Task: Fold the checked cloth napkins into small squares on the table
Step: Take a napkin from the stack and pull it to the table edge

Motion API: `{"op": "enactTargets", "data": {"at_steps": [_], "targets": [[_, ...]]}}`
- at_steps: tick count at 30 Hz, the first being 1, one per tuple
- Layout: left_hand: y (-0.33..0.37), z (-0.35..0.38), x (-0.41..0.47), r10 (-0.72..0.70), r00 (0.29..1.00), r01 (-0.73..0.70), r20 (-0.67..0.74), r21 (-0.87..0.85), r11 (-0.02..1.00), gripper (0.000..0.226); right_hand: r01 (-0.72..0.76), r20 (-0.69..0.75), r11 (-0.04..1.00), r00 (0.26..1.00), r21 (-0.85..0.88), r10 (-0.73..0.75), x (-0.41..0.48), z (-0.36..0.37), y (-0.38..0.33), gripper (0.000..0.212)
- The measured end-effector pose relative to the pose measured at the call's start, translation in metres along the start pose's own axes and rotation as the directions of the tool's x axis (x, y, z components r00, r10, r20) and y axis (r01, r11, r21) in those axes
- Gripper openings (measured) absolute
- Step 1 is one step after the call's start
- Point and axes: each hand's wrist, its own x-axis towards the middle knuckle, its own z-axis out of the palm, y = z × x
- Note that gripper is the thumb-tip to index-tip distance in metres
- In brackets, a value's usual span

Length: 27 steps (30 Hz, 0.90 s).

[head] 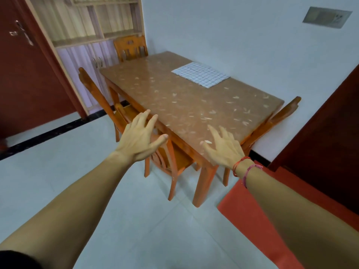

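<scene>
While both hands, left hand [140, 137] and right hand [223, 147], reach out empty with fingers spread, the checked napkin [201, 74] lies flat well beyond them on the desk [180, 105].

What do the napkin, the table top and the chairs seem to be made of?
Napkin: looks like thin woven cloth, matte, white with a dark grid, lying flat.
Table top: brown speckled surface with a glossy sheen, perhaps stone or laminate under clear plastic; uncertain.
Chairs: orange varnished wood, judging by the slatted backs.
</scene>
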Motion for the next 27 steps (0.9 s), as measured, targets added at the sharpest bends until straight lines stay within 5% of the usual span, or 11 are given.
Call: {"op": "enactTargets", "data": {"at_steps": [27], "targets": [[-0.121, 0.155, 0.397, 0.224, 0.947, -0.204, 0.229, -0.108, 0.973, 0.085, -0.196, -0.017, 0.981, 0.98, -0.009, 0.196, 0.361, 0.041, -0.005, 0.07]]}}
